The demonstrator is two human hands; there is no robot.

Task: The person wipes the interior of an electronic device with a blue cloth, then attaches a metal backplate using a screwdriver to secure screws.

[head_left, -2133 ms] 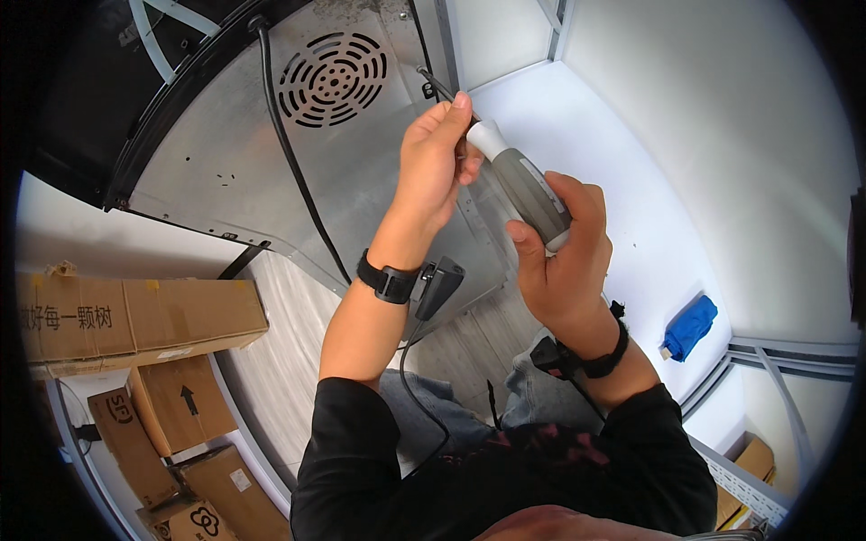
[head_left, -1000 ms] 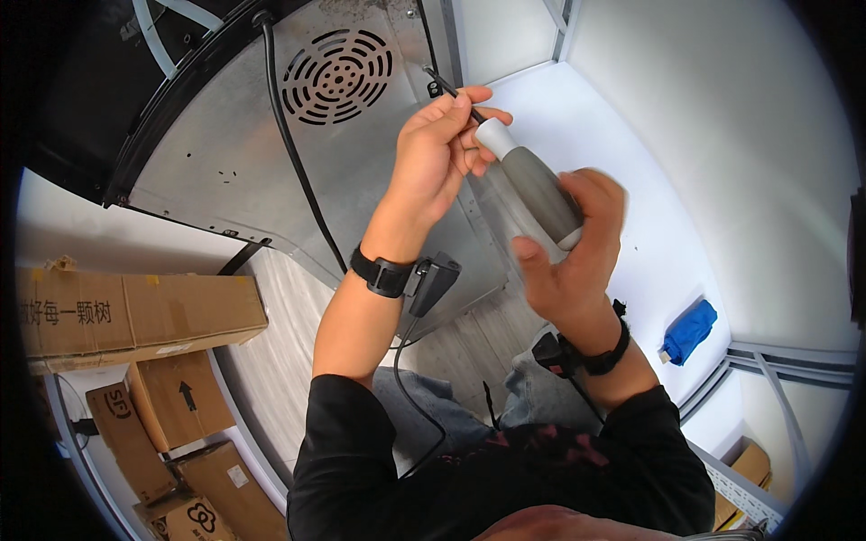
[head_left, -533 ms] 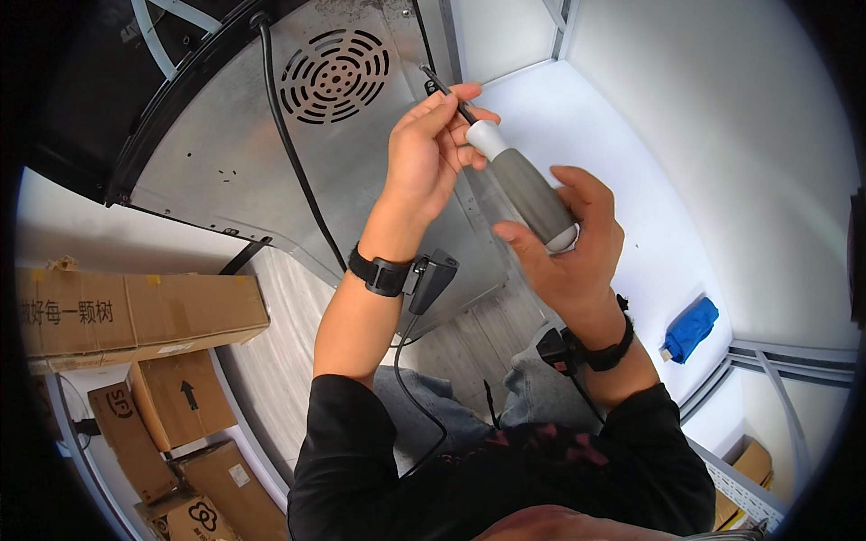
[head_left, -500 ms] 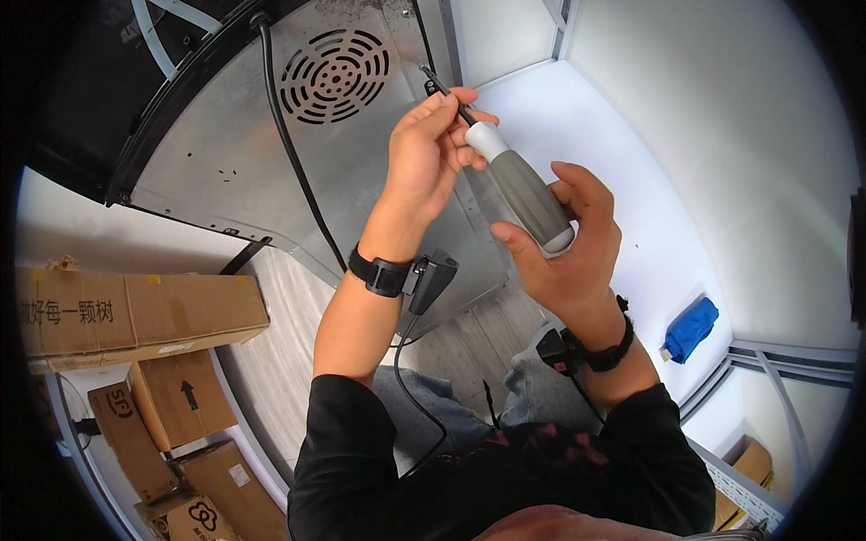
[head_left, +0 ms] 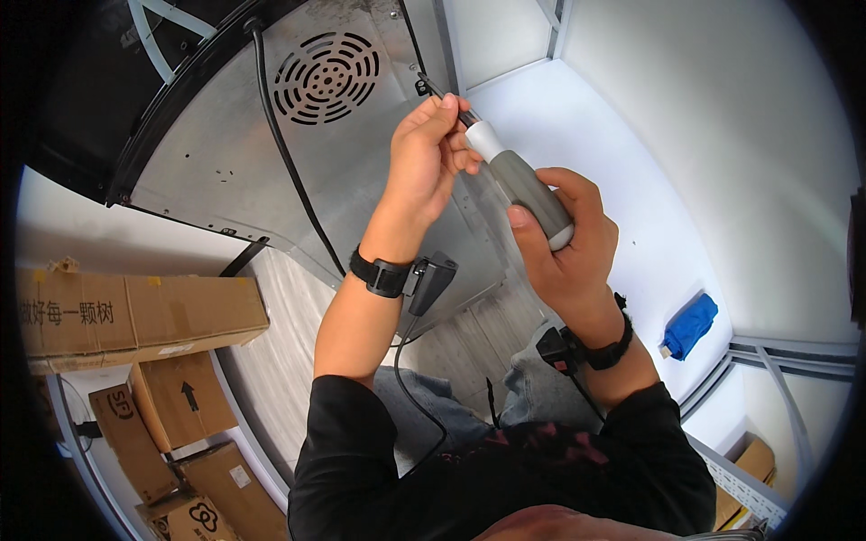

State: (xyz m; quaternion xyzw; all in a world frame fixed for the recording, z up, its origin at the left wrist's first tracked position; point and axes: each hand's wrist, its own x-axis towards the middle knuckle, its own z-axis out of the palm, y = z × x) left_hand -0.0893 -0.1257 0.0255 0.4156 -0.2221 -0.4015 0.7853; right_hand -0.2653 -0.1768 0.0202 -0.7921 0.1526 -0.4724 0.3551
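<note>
A screwdriver (head_left: pixel 526 185) with a thick grey handle and white collar slants up and to the left. My right hand (head_left: pixel 577 230) is closed round the butt end of its handle, thumb on top. Higher up, my left hand (head_left: pixel 424 149) pinches the dark shaft between thumb and fingers, just ahead of the white collar. The tip lies near the right edge of a metal back panel (head_left: pixel 234 198), beside a small black fitting (head_left: pixel 421 87). I cannot tell whether it touches a screw. A round slotted vent (head_left: pixel 327 79) is cut into the panel.
A black power cord (head_left: pixel 287 144) hangs across the panel. Right of it, a white shelf (head_left: pixel 622 171) bears a blue cloth-like bundle (head_left: pixel 689 326). Cardboard boxes (head_left: pixel 180 311) are stacked at the lower left. Both wrists wear black straps (head_left: pixel 383 275) with cabled devices.
My right hand has closed further round the handle, its thumb now lying on the grip. The screwdriver has shifted slightly up, while my left hand has hardly moved.
</note>
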